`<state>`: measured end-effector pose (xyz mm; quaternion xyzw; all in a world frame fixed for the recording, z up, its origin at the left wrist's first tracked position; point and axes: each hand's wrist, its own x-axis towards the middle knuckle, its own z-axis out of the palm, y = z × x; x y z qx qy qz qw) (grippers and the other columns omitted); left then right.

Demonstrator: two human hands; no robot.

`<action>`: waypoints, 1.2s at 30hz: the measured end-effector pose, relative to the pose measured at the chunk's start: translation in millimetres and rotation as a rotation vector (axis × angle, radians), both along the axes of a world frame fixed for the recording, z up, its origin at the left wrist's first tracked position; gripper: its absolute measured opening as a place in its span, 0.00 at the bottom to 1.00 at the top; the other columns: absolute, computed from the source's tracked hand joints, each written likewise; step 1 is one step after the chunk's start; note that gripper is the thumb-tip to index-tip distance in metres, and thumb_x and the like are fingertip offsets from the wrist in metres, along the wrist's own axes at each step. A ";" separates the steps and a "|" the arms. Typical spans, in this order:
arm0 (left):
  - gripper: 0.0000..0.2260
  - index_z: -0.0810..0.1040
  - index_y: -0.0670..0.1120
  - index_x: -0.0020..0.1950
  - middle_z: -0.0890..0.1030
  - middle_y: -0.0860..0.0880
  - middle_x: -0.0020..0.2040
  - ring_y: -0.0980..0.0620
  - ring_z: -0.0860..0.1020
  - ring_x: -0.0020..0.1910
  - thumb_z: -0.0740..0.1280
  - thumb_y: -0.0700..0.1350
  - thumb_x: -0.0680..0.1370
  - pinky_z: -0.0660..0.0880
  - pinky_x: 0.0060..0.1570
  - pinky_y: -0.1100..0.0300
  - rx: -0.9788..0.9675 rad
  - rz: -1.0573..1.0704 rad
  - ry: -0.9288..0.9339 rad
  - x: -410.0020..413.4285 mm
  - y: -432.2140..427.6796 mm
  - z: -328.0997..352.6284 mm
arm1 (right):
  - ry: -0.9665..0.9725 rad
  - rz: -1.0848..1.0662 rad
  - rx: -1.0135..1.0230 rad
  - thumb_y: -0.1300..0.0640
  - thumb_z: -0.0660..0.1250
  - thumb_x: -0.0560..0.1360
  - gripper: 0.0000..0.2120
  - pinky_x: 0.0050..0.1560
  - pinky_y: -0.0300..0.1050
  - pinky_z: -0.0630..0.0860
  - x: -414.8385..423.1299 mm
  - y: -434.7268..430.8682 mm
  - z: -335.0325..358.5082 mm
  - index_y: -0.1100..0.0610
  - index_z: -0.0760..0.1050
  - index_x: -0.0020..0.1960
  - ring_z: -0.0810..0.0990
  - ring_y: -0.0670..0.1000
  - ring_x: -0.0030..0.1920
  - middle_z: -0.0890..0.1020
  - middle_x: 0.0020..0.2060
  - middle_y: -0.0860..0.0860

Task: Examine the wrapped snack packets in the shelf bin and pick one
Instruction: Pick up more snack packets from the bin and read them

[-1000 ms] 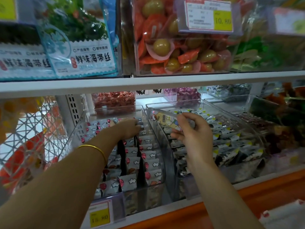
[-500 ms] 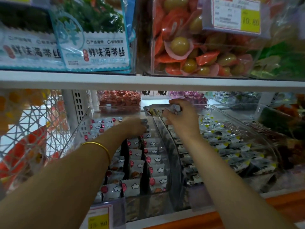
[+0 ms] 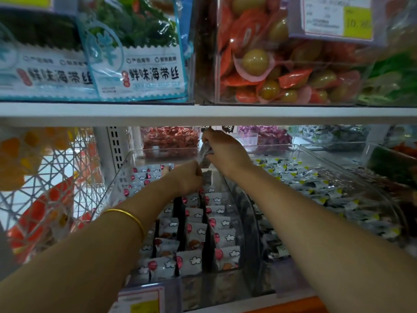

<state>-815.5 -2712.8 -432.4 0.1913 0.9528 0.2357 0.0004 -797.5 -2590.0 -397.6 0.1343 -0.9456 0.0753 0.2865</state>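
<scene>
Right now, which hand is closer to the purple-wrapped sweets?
Right. The right hand, holding a silvery packet, is just left of the purple-wrapped sweets; the left hand sits lower, over the cloud-print packets.

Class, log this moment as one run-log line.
right hand: pinches silver packet | left hand: over cloud-packet bin, grip unclear | stage: examining
</scene>
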 end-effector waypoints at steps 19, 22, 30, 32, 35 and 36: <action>0.12 0.64 0.47 0.42 0.67 0.47 0.47 0.45 0.68 0.60 0.52 0.51 0.81 0.61 0.64 0.43 -0.303 -0.108 0.135 37.1 -31.6 3.3 | -0.428 -0.083 0.279 0.69 0.57 0.75 0.19 0.48 0.47 0.71 -28.9 -12.5 0.4 0.61 0.67 0.65 0.75 0.56 0.51 0.74 0.60 0.59; 0.12 0.66 0.47 0.46 0.66 0.51 0.48 0.49 0.66 0.61 0.49 0.53 0.81 0.57 0.66 0.41 -0.369 -0.158 0.108 46.7 -35.0 0.0 | -0.521 -0.063 0.293 0.66 0.56 0.77 0.16 0.56 0.51 0.74 -29.5 -10.1 -1.4 0.59 0.69 0.64 0.75 0.58 0.55 0.75 0.60 0.59; 0.19 0.70 0.42 0.64 0.71 0.46 0.64 0.48 0.64 0.69 0.49 0.51 0.82 0.55 0.70 0.45 -0.288 -0.137 0.137 70.4 -43.8 5.9 | -0.311 -0.005 -0.200 0.67 0.56 0.76 0.19 0.51 0.42 0.71 21.8 -0.9 14.0 0.59 0.69 0.65 0.75 0.56 0.58 0.75 0.62 0.58; 0.19 0.69 0.42 0.66 0.70 0.45 0.66 0.47 0.64 0.69 0.49 0.50 0.82 0.54 0.71 0.46 -0.244 -0.139 0.127 84.4 -44.0 6.9 | -0.272 0.035 -0.326 0.67 0.56 0.77 0.16 0.53 0.41 0.70 53.2 4.6 7.4 0.60 0.73 0.63 0.75 0.54 0.58 0.77 0.60 0.57; 0.20 0.63 0.46 0.72 0.61 0.49 0.75 0.52 0.56 0.74 0.48 0.51 0.82 0.48 0.73 0.43 -0.274 -0.199 0.066 110.6 -43.3 -0.7 | -0.245 0.111 -0.452 0.64 0.59 0.78 0.14 0.50 0.34 0.68 104.2 7.8 -10.2 0.58 0.76 0.61 0.76 0.47 0.55 0.79 0.58 0.54; 0.21 0.61 0.47 0.74 0.57 0.51 0.76 0.53 0.54 0.75 0.47 0.52 0.82 0.46 0.73 0.42 -0.323 -0.223 0.065 117.5 -42.5 -3.9 | -0.229 0.129 -0.451 0.62 0.60 0.78 0.14 0.48 0.31 0.66 118.2 6.2 -15.5 0.57 0.76 0.61 0.74 0.46 0.55 0.79 0.59 0.53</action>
